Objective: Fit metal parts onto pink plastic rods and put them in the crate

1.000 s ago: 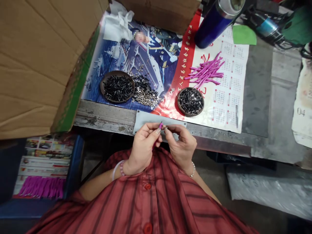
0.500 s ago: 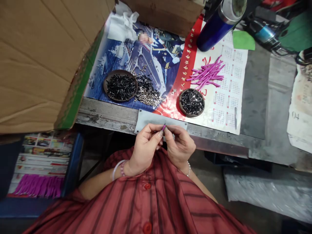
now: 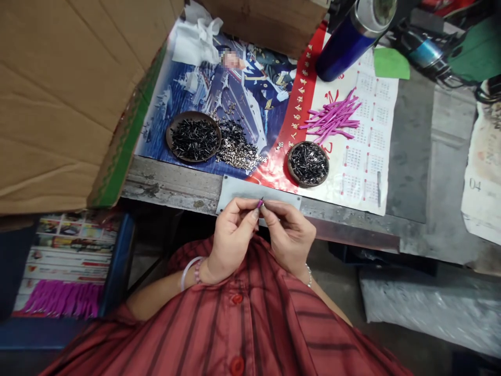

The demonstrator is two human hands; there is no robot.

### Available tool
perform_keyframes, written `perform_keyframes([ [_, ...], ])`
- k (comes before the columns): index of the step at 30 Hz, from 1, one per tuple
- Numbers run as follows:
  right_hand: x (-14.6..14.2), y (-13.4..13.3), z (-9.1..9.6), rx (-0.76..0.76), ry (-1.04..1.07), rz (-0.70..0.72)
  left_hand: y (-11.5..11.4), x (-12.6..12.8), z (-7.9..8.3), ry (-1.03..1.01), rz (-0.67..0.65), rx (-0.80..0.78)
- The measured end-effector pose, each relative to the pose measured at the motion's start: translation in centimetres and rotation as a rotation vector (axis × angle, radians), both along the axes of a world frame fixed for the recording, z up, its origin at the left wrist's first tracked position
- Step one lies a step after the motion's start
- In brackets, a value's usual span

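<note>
Left hand (image 3: pixel 233 241) and right hand (image 3: pixel 290 237) both curled and closed, fingertips meeting above the body, pinching a small pink stick (image 3: pixel 260 202) between them; its dark tip shows, the rest is hidden by the fingers. Directly beyond the hands, a grey metal plate (image 3: pixel 250 190) lies on the edge of a worn metal bench (image 3: pixel 168 184). Forward and to the left of the hands: a brown bowl (image 3: pixel 169 137) of black screws, beside a loose pile of silver nuts (image 3: pixel 238 155) on a printed poster (image 3: pixel 242 99). Forward and to the right: a second brown bowl (image 3: pixel 289 163), also holding black screws, then a heap of pink sticks (image 3: pixel 332 121) on a wall calendar (image 3: pixel 364 167). Farther forward on the right, a blue flask (image 3: pixel 344 47). Left of the hands, a large cardboard box (image 3: pixel 58 104) overhangs the bench.
</note>
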State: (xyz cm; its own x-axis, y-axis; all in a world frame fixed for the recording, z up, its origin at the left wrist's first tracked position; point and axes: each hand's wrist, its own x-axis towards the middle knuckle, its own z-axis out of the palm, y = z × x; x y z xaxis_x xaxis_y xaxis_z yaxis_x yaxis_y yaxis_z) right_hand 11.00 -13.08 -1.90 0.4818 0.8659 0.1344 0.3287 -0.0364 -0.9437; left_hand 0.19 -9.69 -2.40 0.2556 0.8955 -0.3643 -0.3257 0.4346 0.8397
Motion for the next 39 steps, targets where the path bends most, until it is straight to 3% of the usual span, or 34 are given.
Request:
perform_keyframes([
  [8, -0.3, 0.3, 0.8, -0.08, 0.258, -0.078, 0.1, 0.1, 0.3, 0.015, -0.008, 0.084],
  [14, 2.0, 0.4, 2.0, -0.193, 0.357, 0.108, 0.3, 0.0, 0.4, 0.016, -0.06, 0.093],
  [19, 3.5, 0.4, 1.5, -0.242, 0.429, 0.161, 0.1, 0.0, -0.1, -0.028, -0.124, 0.015],
  [28, 0.6, 0.7, 0.9, -0.143, 0.463, -0.03, 0.3, 0.4, -0.4, 0.06, -0.013, 0.115],
  [32, 1.2, 0.9, 1.2, -0.17, 0.413, 0.054, 0.5, 0.3, -0.4, 0.072, -0.007, 0.144],
  [39, 3.3, 1.6, 0.6, -0.248, 0.484, 0.184, 1.3, -0.5, -0.5, 0.037, -0.155, 0.031],
])
